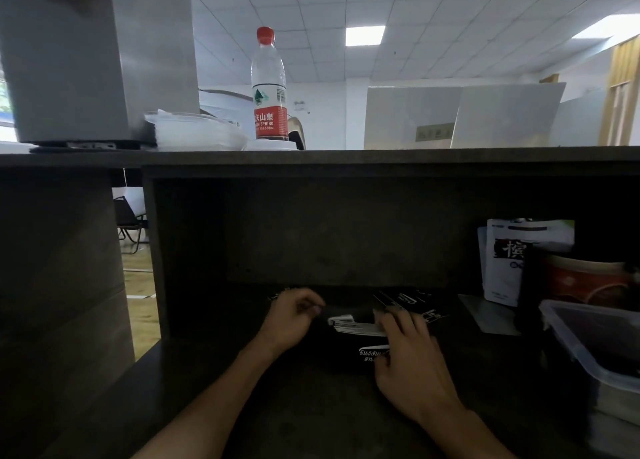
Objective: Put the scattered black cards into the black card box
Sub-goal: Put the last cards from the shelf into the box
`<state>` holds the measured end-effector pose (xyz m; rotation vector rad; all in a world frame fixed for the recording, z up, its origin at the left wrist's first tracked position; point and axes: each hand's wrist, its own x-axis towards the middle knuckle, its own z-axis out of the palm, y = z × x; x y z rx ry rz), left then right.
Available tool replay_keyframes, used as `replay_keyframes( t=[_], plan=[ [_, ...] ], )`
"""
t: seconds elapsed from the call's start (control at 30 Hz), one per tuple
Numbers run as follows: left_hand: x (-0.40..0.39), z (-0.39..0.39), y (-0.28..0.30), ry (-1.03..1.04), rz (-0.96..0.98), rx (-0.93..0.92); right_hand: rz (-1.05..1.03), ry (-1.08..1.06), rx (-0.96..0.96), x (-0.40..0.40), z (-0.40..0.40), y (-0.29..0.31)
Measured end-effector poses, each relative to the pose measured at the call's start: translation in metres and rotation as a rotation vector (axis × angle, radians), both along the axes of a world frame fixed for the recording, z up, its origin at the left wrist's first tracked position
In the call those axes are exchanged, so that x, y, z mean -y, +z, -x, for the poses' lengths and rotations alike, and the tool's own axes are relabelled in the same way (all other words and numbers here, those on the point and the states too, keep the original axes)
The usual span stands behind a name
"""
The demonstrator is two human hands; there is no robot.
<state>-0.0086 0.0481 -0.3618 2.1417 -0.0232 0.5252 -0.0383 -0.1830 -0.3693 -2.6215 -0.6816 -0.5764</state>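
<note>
Item 1, black card box (360, 358): it lay on the dark tabletop (311, 420) in front of you, mouth open toward the far side, white lettering on its near face. A stack of cards (356, 327) showed pale edges at the mouth, apparently already seated inside.

Item 2, right hand (412, 361): you had it laid over the right end of the box, fingers spread fairly straight and pressing on the stack's edge. This probably steadied the box and squared the cards so that more could go in.

Item 3, left hand (291, 320): your fingers were curled at the box's left, tips drawn together as if pinching. Whether a card was held, I cannot tell; the surface was too dark.

Item 4, loose black cards (405, 301): several lay fanned just beyond the box, near your right fingertips, not yet collected.

Item 5, surroundings: a clear lidded container (595, 341) sat at the right; a water bottle (269, 88) stood on the shelf (415, 155) above.
</note>
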Motion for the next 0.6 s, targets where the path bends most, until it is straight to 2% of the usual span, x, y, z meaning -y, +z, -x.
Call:
replay_keyframes(
  t=[0.13,0.2,0.23,0.27,0.3,0.37,0.4,0.47,0.6],
  plan=[
    [0.011,0.003,0.003,-0.327,0.141,-0.173,0.053,-0.024,-0.005,-0.001,-0.002,-0.002],
    [0.013,-0.002,0.001,-0.316,0.202,-0.216,0.069,-0.025,-0.005,-0.001,-0.003,-0.003],
    [0.012,-0.006,-0.001,-0.222,0.177,-0.2,0.071,-0.027,-0.007,0.0,-0.003,-0.003],
    [0.01,-0.011,-0.002,-0.072,0.099,-0.156,0.072,-0.028,-0.009,0.0,-0.004,-0.004],
    [0.006,-0.017,-0.006,0.101,-0.077,-0.128,0.073,-0.029,-0.009,0.0,-0.004,-0.004],
    [0.0,-0.023,-0.012,0.354,-0.467,-0.21,0.076,-0.03,-0.002,-0.001,-0.005,-0.005],
    [-0.002,-0.026,-0.014,0.399,-0.577,-0.285,0.076,-0.031,0.001,-0.001,-0.005,-0.005],
    [0.001,-0.028,-0.016,0.394,-0.671,-0.335,0.076,-0.036,-0.001,-0.001,-0.005,-0.004],
    [-0.002,-0.023,-0.016,0.4,-0.676,-0.243,0.084,-0.038,-0.009,-0.001,-0.004,-0.003]
  ],
)
